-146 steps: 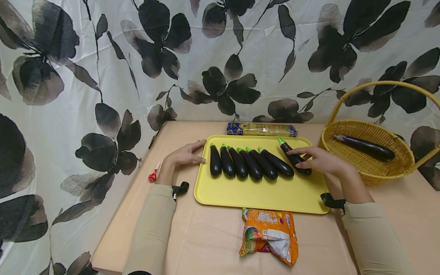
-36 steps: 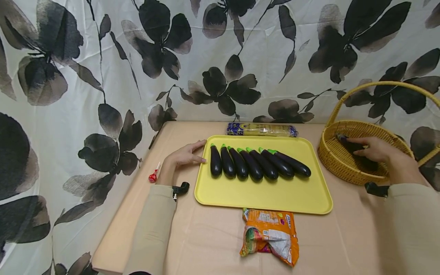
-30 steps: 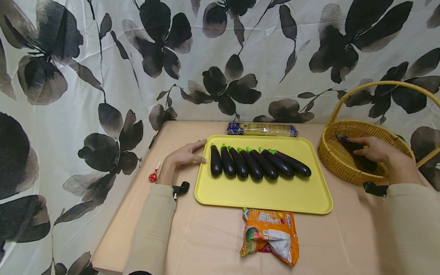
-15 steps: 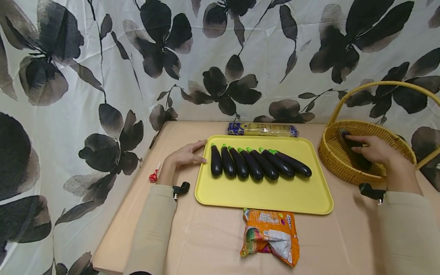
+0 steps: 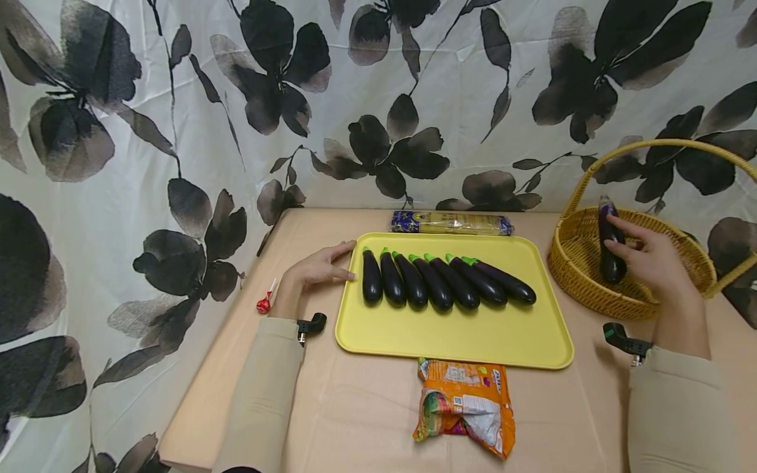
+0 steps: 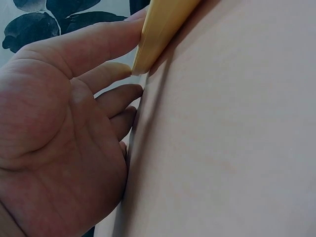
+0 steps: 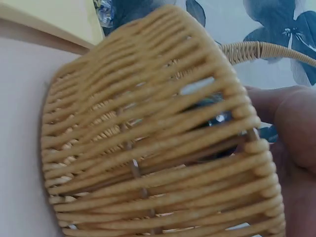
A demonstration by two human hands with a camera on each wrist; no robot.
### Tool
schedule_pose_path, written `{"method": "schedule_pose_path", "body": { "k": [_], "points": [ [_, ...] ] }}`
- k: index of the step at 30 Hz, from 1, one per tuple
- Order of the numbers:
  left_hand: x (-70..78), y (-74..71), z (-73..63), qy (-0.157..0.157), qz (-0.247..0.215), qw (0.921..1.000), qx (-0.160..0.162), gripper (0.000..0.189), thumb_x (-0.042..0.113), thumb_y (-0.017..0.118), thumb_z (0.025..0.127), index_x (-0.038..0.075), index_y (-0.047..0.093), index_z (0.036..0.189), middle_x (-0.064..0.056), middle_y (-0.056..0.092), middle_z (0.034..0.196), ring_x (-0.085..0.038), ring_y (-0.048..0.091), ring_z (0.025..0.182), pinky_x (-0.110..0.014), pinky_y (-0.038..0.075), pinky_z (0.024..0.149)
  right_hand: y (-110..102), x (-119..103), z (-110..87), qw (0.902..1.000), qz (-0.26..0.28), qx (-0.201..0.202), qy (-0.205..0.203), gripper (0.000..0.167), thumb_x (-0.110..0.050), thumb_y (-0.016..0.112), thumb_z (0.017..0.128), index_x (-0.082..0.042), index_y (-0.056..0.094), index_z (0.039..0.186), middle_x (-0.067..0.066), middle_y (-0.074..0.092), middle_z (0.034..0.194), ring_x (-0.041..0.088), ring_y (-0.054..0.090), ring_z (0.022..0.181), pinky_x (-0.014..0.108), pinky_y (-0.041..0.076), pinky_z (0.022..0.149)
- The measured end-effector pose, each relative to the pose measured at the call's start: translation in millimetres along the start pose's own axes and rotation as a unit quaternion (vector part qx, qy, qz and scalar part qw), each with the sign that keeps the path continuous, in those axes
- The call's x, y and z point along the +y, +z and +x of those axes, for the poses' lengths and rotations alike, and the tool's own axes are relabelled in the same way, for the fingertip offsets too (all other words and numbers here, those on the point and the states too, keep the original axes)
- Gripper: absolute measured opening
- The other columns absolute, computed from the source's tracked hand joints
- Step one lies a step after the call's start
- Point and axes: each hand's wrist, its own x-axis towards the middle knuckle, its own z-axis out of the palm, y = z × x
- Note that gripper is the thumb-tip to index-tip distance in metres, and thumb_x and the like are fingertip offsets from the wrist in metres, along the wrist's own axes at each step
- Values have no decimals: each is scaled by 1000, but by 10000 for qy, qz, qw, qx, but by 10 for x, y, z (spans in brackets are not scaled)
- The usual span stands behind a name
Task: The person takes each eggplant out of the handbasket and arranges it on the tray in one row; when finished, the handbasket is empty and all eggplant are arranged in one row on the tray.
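In the head view, my right hand [image 5: 656, 259] grips a dark eggplant [image 5: 610, 246] between thumb and fingers, over the inside of the yellow wicker basket [image 5: 570, 289]. The eggplant is tilted steeply, its top end above the far rim. The basket's woven side [image 7: 148, 123] hides most of the held eggplant in the right wrist view. My left hand [image 5: 316, 268] touches the left rim of the yellow tray [image 5: 449, 338], its fingers fairly straight. In the left wrist view, the thumb and a fingertip meet the tray's edge [image 6: 163, 29]. Several eggplants [image 5: 437, 286] lie in a row on the tray.
Behind the tray lies a long clear package with blue ends [image 5: 452, 223]. An orange snack bag [image 5: 465, 407] lies in front of it. A red lollipop [image 5: 263, 303] is beside my left wrist. The basket's tall handle [image 5: 668, 142] arches above it.
Earlier, my right hand set an eggplant at the row's right end on the tray. It then reached into the basket, and has now lifted and turned another eggplant. My left hand stays put.
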Motion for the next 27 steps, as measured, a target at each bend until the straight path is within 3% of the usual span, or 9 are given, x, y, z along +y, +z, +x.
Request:
{"method": "schedule_pose_path", "body": {
  "k": [7, 11, 14, 18, 22, 27],
  "points": [
    [9, -1, -4, -4, 75, 10000, 9, 100, 28, 89, 83, 20, 32, 165, -1, 22, 174, -23, 7, 163, -46, 6, 133, 74, -102, -14, 9993, 217, 300, 11, 59, -39, 51, 108, -39, 30, 163, 31, 46, 140, 5, 53, 75, 28, 48, 54],
    [12, 2, -2, 2, 86, 10000, 15, 100, 28, 89, 83, 20, 32, 165, -1, 22, 174, -22, 8, 163, -46, 7, 133, 109, -165, -16, 9985, 291, 470, -41, 58, -38, 55, 107, -41, 34, 161, 30, 41, 150, 0, 53, 82, 26, 51, 56],
    [15, 4, -9, 18, 106, 9999, 30, 100, 26, 89, 83, 19, 32, 165, -2, 22, 174, -23, 8, 163, -45, 7, 133, 136, -203, -27, 9973, 435, 585, -85, 59, -36, 59, 105, -39, 39, 160, 24, 41, 148, 0, 52, 85, 25, 51, 56],
    [18, 8, -16, 31, 132, 9999, 24, 99, 26, 88, 84, 18, 31, 165, -2, 22, 174, -23, 7, 163, -46, 7, 133, 152, -251, -50, 9946, 791, 663, -51, 58, -34, 64, 103, -38, 44, 158, 16, 44, 142, -8, 53, 88, 13, 53, 61],
    [16, 8, -19, 42, 126, 9999, 15, 99, 26, 88, 84, 18, 31, 165, -2, 22, 174, -23, 7, 163, -46, 7, 133, 165, -325, -73, 9928, 985, 673, -56, 57, -33, 64, 103, -38, 46, 157, 16, 42, 147, -10, 51, 94, 7, 53, 66],
    [3, -1, -15, 76, 171, 9998, 19, 100, 27, 88, 84, 18, 31, 166, -2, 21, 174, -24, 7, 164, -47, 7, 133, 179, -415, -83, 9923, 937, 716, -390, 56, -29, 66, 103, -34, 49, 156, 12, 42, 150, -7, 49, 100, 5, 53, 67]
  ]
}}
